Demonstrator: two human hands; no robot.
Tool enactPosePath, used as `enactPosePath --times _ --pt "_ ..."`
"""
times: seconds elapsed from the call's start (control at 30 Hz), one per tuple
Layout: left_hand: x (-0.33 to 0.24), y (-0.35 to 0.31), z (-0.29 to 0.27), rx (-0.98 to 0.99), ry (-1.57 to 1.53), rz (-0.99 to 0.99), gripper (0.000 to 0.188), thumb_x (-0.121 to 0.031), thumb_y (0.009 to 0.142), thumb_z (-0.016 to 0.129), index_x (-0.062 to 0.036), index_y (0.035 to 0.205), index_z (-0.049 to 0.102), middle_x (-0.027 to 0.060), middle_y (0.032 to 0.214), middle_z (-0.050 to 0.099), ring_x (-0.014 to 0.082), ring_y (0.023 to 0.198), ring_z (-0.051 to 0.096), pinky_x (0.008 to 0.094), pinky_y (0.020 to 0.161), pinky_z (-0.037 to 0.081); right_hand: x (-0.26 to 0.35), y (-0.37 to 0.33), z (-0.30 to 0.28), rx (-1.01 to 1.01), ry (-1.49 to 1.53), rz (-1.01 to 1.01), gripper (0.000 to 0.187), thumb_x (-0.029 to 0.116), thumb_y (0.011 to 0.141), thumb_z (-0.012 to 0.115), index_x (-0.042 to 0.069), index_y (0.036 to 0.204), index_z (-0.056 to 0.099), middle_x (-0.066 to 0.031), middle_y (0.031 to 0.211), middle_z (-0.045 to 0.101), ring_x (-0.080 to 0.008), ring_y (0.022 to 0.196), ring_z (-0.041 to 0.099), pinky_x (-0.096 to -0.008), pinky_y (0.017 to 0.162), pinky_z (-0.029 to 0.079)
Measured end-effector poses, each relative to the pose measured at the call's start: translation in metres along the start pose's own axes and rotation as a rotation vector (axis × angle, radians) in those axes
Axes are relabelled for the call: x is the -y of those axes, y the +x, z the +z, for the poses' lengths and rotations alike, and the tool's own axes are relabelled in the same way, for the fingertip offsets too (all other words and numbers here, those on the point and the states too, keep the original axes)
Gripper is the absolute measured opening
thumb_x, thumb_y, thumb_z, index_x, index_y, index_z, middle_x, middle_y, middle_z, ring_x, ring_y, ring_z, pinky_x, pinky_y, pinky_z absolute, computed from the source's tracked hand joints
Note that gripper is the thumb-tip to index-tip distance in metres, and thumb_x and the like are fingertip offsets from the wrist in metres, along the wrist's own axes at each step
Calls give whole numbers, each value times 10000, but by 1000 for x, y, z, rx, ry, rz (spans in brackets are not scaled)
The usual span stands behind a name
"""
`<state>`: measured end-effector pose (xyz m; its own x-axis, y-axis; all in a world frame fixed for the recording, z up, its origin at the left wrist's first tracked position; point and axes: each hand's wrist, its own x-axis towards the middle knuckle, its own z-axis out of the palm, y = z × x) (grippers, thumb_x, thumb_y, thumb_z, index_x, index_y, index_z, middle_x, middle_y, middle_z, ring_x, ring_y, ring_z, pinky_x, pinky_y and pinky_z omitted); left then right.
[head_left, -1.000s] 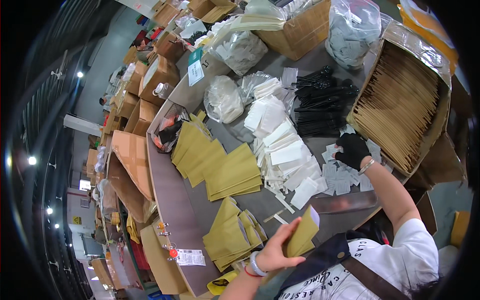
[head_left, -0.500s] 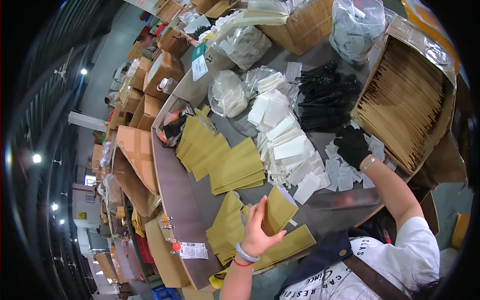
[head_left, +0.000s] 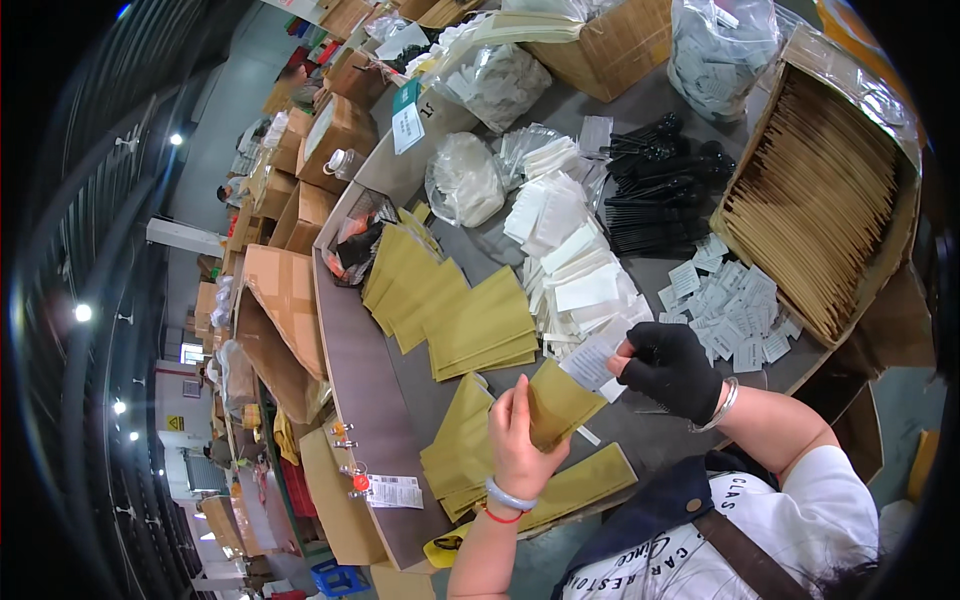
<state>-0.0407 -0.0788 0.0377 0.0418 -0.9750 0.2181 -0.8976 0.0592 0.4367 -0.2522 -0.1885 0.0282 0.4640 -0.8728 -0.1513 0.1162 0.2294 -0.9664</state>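
Observation:
Upright in my bare left hand point(head_left: 525, 440) is a small brown paper envelope point(head_left: 562, 405), gripped between thumb and fingers with its mouth facing up and right. My right hand point(head_left: 672, 370), in a black fingerless glove, pinches a printed white slip point(head_left: 590, 362) at the envelope's mouth. The slip's lower end lies at or just inside the opening; I cannot tell how deep. More brown envelopes point(head_left: 482, 325) lie in fanned stacks on the left of the table. Loose printed slips point(head_left: 735, 312) are scattered to the right of my gloved hand.
White paper packets point(head_left: 580, 275) form a long pile mid-table. Behind the slips lie bundled black plastic utensils point(head_left: 655, 200). An open carton point(head_left: 815, 200) of brown flat pieces stands at the right. Clear bags point(head_left: 465, 180) and a wire basket point(head_left: 365, 225) sit along the far side.
My right hand has come from the scattered slips toward the left, bringing one printed slip to the envelope's mouth. My left hand has closed more firmly around the envelope.

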Motion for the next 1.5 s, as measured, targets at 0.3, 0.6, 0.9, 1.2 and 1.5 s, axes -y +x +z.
enactPosePath --times 0.3,0.6,0.9,1.2,1.5 --pt "4 -7 -1 -1 102 39 964 -36 575 812 -14 1415 340 177 1218 427 327 1078 490 395 915 442 -13 3 10 78 -409 -274 114 110 783 724 12 764 669 -69 635 627 -87 583 577 -259 552 457" --pt "19 -22 0 0 100 98 884 -84 549 788 -31 1359 436 140 1170 457 335 1050 464 450 920 378 -41 26 15 402 109 124 163 157 759 707 26 766 610 -44 688 639 -94 606 576 -265 569 461" --pt "102 -58 -52 412 336 -45 896 -205 569 832 -52 1357 436 158 1275 431 365 1168 415 481 994 355 -77 52 -65 -46 -635 -124 256 194 706 774 55 888 659 -104 854 666 -215 803 643 -316 730 501" --pt "215 97 36 318 293 39 882 -318 603 833 -60 1345 432 136 1317 460 354 1221 427 445 1030 370 -86 81 -107 -171 -1570 6 514 249 612 806 97 1064 613 -113 1097 553 -309 1008 515 -415 861 436" --pt "233 133 48 496 406 -99 967 -348 529 864 -106 1355 424 135 1261 462 322 1192 438 425 1015 371 -91 79 -124 -279 -1197 -195 241 148 697 728 87 896 607 -93 860 610 -276 866 575 -383 771 458"
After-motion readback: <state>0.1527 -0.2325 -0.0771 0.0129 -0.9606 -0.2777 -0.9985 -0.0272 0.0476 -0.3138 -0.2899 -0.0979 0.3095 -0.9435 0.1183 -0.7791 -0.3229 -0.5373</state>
